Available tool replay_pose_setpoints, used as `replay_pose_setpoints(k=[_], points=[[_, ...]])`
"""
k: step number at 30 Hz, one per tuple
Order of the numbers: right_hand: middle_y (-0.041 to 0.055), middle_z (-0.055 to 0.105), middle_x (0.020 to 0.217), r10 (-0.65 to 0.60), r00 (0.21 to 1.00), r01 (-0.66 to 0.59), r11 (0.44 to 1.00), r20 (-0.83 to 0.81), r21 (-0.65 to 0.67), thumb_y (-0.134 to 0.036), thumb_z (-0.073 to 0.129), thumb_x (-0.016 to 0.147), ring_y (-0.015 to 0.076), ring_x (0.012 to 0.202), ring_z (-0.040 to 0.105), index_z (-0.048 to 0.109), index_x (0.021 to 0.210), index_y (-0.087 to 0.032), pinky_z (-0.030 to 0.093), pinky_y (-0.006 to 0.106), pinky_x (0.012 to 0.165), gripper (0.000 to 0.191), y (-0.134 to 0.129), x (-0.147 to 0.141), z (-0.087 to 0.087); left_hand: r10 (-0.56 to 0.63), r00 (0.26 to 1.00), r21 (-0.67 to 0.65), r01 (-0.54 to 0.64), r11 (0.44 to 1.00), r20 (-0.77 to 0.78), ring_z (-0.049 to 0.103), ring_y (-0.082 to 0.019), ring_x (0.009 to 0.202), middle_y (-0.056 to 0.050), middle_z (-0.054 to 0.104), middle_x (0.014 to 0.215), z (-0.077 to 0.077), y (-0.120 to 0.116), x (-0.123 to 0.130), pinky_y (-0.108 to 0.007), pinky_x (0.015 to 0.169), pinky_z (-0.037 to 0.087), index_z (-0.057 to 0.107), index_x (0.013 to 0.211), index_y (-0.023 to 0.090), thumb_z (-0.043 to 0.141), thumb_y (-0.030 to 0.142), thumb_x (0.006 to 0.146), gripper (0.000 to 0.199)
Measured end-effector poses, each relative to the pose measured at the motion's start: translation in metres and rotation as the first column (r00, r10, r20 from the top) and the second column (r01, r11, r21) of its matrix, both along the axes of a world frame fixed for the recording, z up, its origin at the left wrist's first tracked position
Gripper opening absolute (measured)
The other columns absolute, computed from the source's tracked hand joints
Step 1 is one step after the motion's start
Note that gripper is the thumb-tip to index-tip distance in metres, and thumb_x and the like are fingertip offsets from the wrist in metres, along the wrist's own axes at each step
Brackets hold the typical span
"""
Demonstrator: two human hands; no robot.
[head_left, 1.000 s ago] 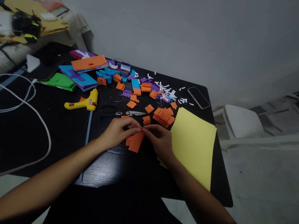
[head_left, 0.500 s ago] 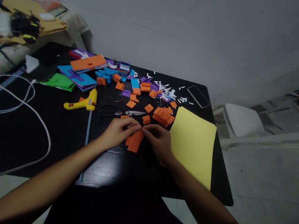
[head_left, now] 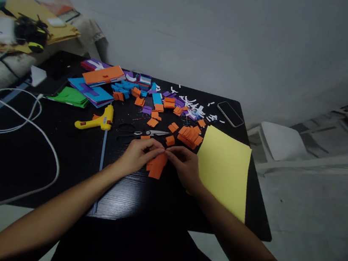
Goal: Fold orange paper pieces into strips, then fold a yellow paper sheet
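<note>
My left hand [head_left: 138,155] and my right hand [head_left: 185,163] meet fingertip to fingertip over the table, both closed in a pinch. Between them is an orange paper piece [head_left: 156,170], whose top edge is hidden by the fingers. More orange paper shows just left of it, partly covered. Just beyond my hands lie scissors [head_left: 156,133] with dark handles. Several folded orange paper pieces [head_left: 189,136] are heaped past my right hand, and others are scattered farther back.
A yellow glue gun [head_left: 98,119] with a glue stick lies left. Yellow sheets [head_left: 224,171] and a phone [head_left: 230,113] are at the right. Coloured paper stacks [head_left: 102,75], blue pieces [head_left: 126,87] and white scraps [head_left: 193,104] spread across the back. A white cable [head_left: 48,144] loops at the left.
My hands stay in nearly the same pinch on the orange paper piece. The view has shifted very slightly; nothing else has visibly moved.
</note>
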State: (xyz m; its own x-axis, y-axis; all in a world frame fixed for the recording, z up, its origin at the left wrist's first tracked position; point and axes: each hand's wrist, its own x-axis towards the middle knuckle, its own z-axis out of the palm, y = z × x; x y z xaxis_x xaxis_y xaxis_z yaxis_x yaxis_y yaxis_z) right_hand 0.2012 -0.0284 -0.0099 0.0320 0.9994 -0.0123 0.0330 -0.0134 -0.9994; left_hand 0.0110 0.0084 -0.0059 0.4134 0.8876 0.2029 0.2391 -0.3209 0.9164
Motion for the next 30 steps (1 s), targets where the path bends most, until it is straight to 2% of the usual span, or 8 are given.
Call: replay_pose_setpoints(k=[9, 14, 21, 30], points=[[0.0026, 0.076, 0.087, 0.042, 0.998, -0.043, 0.999, 0.042, 0.018, -0.042, 0.076, 0.083, 0.0203, 0.083, 0.070, 0.075, 0.087, -0.022, 0.056, 0.033, 0.080, 0.020, 0.0051, 0.0043, -0.0010, 0.023, 1.000, 0.031, -0.023, 0.999, -0.012, 0.062, -0.013, 0.069, -0.001, 0.072, 0.081, 0.0002, 0.0008, -0.0001, -0.023, 0.061, 0.046, 0.073, 0.094, 0.018, 0.064, 0.036, 0.096, 0.021], [0.0022, 0.075, 0.083, 0.027, 0.997, -0.028, 1.000, 0.075, 0.009, -0.042, 0.074, 0.084, 0.0201, 0.078, 0.068, 0.075, 0.085, -0.022, 0.055, 0.032, 0.075, 0.020, 0.0037, 0.0037, 0.0008, -0.005, 0.999, -0.008, 0.004, 1.000, -0.043, 0.058, -0.012, 0.063, 0.000, 0.068, 0.074, 0.0005, 0.0000, -0.0006, -0.022, 0.056, 0.043, 0.072, 0.094, 0.017, 0.061, 0.040, 0.097, 0.025], [0.0026, 0.075, 0.083, 0.023, 0.995, -0.027, 0.999, 0.099, 0.030, -0.041, 0.073, 0.086, 0.0199, 0.078, 0.068, 0.075, 0.086, -0.022, 0.054, 0.031, 0.074, 0.019, 0.0015, 0.0020, 0.0002, -0.017, 1.000, -0.040, 0.016, 0.999, -0.019, 0.061, -0.013, 0.068, -0.002, 0.071, 0.079, -0.0018, 0.0013, -0.0011, -0.022, 0.058, 0.044, 0.073, 0.095, 0.017, 0.063, 0.040, 0.095, 0.025], [0.0035, 0.077, 0.086, 0.036, 0.994, -0.039, 0.999, 0.100, 0.028, -0.042, 0.074, 0.085, 0.0209, 0.081, 0.070, 0.075, 0.087, -0.021, 0.056, 0.033, 0.077, 0.021, -0.0002, 0.0009, 0.0015, -0.025, 1.000, -0.089, 0.025, 0.996, 0.004, 0.056, -0.011, 0.061, 0.001, 0.065, 0.072, -0.0021, -0.0005, -0.0006, -0.021, 0.054, 0.043, 0.071, 0.093, 0.017, 0.063, 0.039, 0.095, 0.023]])
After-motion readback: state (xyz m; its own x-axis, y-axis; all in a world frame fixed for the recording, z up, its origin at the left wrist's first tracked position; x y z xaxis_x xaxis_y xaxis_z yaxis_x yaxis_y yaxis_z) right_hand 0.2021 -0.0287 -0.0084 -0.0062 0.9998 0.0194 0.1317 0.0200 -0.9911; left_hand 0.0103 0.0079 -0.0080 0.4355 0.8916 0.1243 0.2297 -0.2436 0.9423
